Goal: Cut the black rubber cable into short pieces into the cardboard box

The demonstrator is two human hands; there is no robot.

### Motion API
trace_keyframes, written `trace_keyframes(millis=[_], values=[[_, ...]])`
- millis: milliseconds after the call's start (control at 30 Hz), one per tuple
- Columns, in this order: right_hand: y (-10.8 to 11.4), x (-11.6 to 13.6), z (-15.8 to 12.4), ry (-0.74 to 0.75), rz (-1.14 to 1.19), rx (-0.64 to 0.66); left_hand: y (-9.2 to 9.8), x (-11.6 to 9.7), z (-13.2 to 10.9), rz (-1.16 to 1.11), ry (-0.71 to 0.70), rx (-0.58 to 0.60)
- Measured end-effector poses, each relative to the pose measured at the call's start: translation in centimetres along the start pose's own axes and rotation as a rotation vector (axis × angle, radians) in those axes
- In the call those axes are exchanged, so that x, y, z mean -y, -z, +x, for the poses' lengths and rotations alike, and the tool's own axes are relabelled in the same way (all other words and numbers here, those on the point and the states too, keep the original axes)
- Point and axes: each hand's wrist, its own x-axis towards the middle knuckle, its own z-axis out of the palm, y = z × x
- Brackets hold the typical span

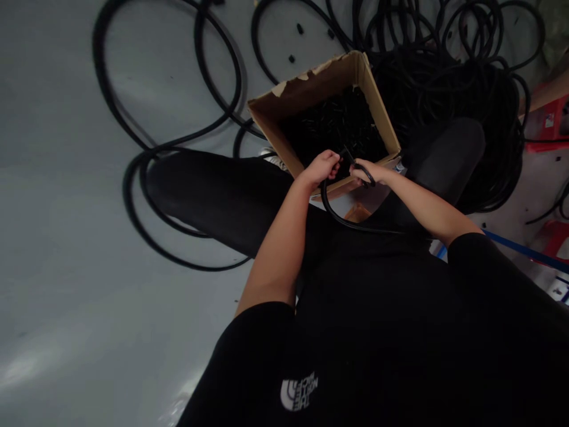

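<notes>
**Q:** What is the overall setting?

**A:** A person appears to be seated on a smooth grey painted floor, with legs in black trousers lying either side of an open tan corrugated cardboard box. Long coils of black rubber cable are sprawling across the floor beyond the box, and a red plastic object is showing at the far right edge. The box is holding a dark mass of short black pieces.

**Q:** And the hands?

**A:** Both are working just above the box's near rim. The left hand has its fingers curled shut, gripping a thin black cable that is hanging in a loop toward the lap. The right hand has its fingers pinched closed on a small black looped shape.

**Q:** Any handling recommendation?

**A:** Good practice here is keeping the held length short between both hands, directly over the box, with the working point in clear view.

**Q:** What are you unable to confirm?

**A:** The fingers are hiding the area between the hands. A thin dark spike is showing there, possibly a scissor blade, but I cannot confirm that. The box's contents are too dark to tell apart.
</notes>
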Motion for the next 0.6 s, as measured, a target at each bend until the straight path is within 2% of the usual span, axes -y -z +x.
trace_keyframes(millis=[100, 333, 467, 600], values=[[-0.2, -0.3, 0.2, 0.113, -0.057, 0.001, 0.1, 0.1, 0.3, -0.009, -0.027, -0.021], [0.3, -0.1, 0.7, 0.392, -0.161, 0.091, 0.3, 0.8, 0.7, 0.059, -0.110, 0.071], [0.3, -0.1, 0.5, 0.286, -0.195, 0.065, 0.2, 0.9, 0.7, 0.066, -0.113, 0.059], [0.1, 1.2, -0.4, 0.169, -0.294, -0.039, 0.1, 0.9, 0.9, 0.087, -0.133, -0.023]])
